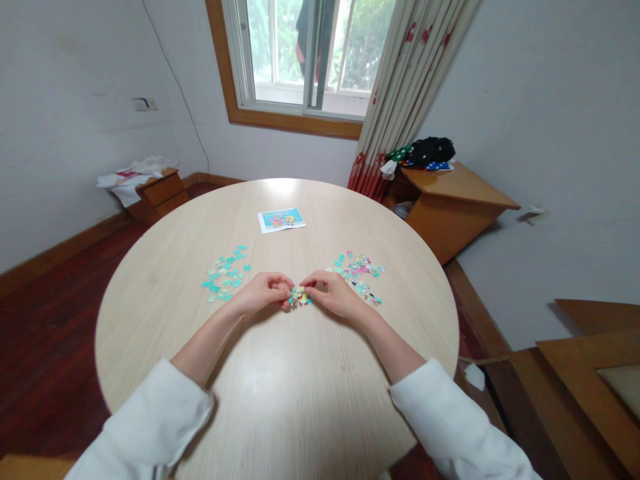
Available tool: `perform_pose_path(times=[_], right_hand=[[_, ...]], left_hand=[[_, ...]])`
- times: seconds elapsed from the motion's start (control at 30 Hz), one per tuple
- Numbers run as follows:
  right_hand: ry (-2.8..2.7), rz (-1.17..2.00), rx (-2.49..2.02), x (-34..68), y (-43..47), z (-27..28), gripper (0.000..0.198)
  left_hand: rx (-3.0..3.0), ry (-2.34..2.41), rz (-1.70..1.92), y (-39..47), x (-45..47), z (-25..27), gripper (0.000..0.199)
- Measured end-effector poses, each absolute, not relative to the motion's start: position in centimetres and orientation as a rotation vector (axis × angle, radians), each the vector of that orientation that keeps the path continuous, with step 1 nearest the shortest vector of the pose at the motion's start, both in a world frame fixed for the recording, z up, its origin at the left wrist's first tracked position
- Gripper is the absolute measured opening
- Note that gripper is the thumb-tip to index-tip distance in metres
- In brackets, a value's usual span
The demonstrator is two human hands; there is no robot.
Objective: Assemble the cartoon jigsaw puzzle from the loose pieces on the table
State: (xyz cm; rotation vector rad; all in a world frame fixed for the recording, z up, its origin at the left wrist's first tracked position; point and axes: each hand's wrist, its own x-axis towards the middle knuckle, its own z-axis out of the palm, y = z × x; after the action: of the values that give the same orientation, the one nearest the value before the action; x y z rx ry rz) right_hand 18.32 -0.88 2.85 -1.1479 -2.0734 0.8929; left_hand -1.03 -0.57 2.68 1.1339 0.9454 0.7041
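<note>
A small joined patch of jigsaw pieces (301,297), yellow with teal edges, lies on the round table (280,387) between my two hands. My left hand (267,291) is closed, with thumb and fingertips at the left edge of the patch. Opposite it, my right hand (331,292) pinches at the upper right edge. Whether either hand holds a separate loose piece is too small to tell. Loose teal and pale green jigsaw pieces (223,275) are scattered left of my left hand. Beyond my right hand lie mixed pink, white and teal jigsaw pieces (363,268).
A picture sheet (281,220) with colourful cartoon figures lies toward the table's far side. A wooden cabinet (450,207) with dark cloths (430,152) on it stands at the right. Behind the table are a window and a long curtain (400,87). A wooden stool (163,193) bears white cloth at the left.
</note>
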Motion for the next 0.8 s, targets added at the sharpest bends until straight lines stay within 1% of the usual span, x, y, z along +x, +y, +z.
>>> perform_pose_path(times=[0.13, 0.23, 0.4, 0.6, 0.8], right_hand=[[-2.219, 0.839, -1.149, 18.7, -0.6, 2.4, 0.013], [-2.283, 0.825, -1.122, 18.8, -0.6, 2.4, 0.015], [-2.311, 0.842, -1.115, 18.7, -0.7, 2.7, 0.016], [-2.312, 0.836, -1.129, 18.6, -0.6, 2.4, 0.016], [-2.325, 0.820, -1.121, 18.6, -0.6, 2.3, 0.015]], left_hand=[[1.146, 1.085, 0.673, -0.5, -1.2, 2.7, 0.010], [1.130, 1.160, 0.634, -0.6, -1.1, 2.8, 0.007], [1.132, 1.230, 0.578, -0.7, -0.7, 2.6, 0.007], [1.172, 1.228, 0.616, -0.9, -0.3, 2.1, 0.008], [1.176, 1.196, 0.661, -1.3, 0.3, 2.5, 0.015]])
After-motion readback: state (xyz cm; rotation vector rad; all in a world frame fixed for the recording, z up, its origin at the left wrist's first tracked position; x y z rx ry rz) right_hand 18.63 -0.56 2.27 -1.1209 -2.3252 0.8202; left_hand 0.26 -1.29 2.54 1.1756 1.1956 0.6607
